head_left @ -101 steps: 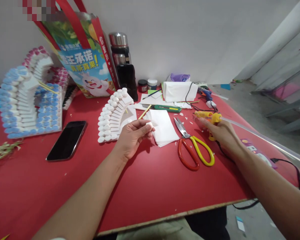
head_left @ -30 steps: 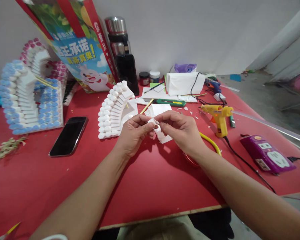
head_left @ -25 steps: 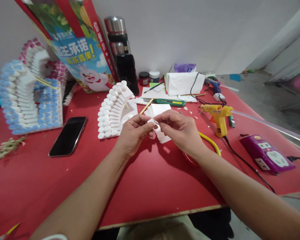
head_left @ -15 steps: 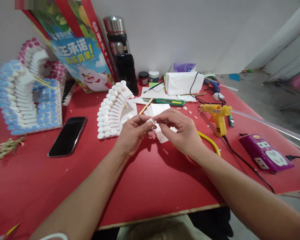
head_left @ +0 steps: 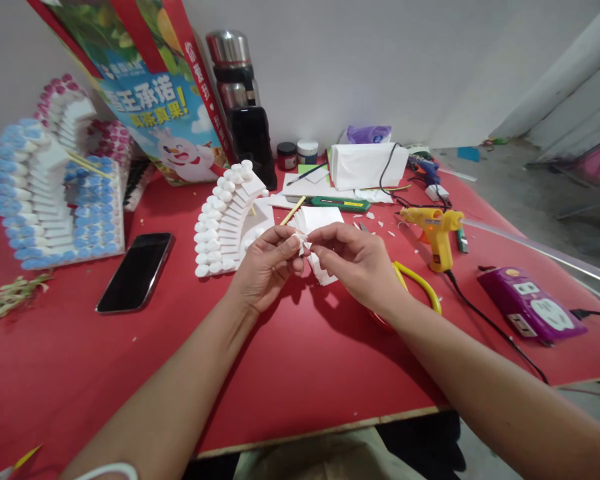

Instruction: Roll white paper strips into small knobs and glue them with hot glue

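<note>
Between both hands is a small crumpled piece of white paper (head_left: 303, 245). My left hand (head_left: 269, 261) pinches it between thumb and fingers. From the other side, my right hand (head_left: 356, 259) has its thumb and index fingertips closed at the paper's edge. Under and behind the hands lie white paper sheets (head_left: 325, 217), with a thin yellow stick (head_left: 293, 211) beside them. Left of my left hand stands a curved white model (head_left: 225, 223) with stepped slats and rounded white pieces along its outer side. Yellow-handled scissors (head_left: 423, 285) lie partly hidden under my right forearm.
A yellow glue gun (head_left: 439, 233) and a purple power strip (head_left: 533, 307) lie to the right, with cords. A green cutter (head_left: 340, 203) is behind the hands. To the left are a phone (head_left: 136, 272) and a blue-and-white model (head_left: 100, 207). A flask (head_left: 230, 67) stands at the back.
The white paper piece has shifted slightly left and shows more folded points. My right hand has moved a little left with it; both hands stay pinched around the piece.
</note>
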The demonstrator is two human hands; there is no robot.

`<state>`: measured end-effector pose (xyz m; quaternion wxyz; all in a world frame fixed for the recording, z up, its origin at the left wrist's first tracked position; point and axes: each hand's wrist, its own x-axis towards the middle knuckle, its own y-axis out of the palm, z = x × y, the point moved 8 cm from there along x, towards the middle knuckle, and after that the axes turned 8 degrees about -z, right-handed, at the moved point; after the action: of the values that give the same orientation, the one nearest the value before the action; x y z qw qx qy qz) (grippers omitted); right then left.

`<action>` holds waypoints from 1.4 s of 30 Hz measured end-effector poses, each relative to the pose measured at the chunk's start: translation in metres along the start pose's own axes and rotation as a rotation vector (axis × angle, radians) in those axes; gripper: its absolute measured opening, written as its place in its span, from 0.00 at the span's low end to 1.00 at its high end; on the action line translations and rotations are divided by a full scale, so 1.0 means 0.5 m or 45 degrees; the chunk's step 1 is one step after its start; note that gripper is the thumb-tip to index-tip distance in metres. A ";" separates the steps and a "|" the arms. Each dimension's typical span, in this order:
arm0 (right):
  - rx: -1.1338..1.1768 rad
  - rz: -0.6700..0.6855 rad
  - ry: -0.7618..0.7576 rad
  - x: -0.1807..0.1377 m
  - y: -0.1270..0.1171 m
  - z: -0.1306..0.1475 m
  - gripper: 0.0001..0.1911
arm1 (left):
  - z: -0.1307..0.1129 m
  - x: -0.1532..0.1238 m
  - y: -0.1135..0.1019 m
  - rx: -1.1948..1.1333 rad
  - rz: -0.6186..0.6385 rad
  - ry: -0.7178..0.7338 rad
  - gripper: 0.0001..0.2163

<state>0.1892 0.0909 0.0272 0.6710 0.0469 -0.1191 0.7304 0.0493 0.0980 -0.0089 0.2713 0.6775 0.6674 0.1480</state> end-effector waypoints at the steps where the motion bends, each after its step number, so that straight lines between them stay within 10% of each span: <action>1: 0.010 0.000 -0.009 0.000 0.001 0.000 0.09 | 0.000 0.000 0.000 0.000 0.000 -0.003 0.12; 17: -0.188 -0.047 -0.346 -0.011 0.001 0.041 0.08 | -0.007 0.002 0.002 0.090 0.073 0.073 0.11; 28: -0.251 -0.040 -0.499 -0.019 0.005 0.059 0.10 | -0.047 -0.011 0.006 0.399 0.068 0.454 0.09; 42: -0.291 -0.166 -0.443 -0.020 -0.009 0.056 0.05 | -0.055 -0.021 0.005 0.653 -0.041 0.548 0.11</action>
<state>0.1918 0.0748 0.0524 0.6871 0.1034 -0.3120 0.6480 0.0350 0.0923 0.0167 -0.0530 0.6664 0.7354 0.1109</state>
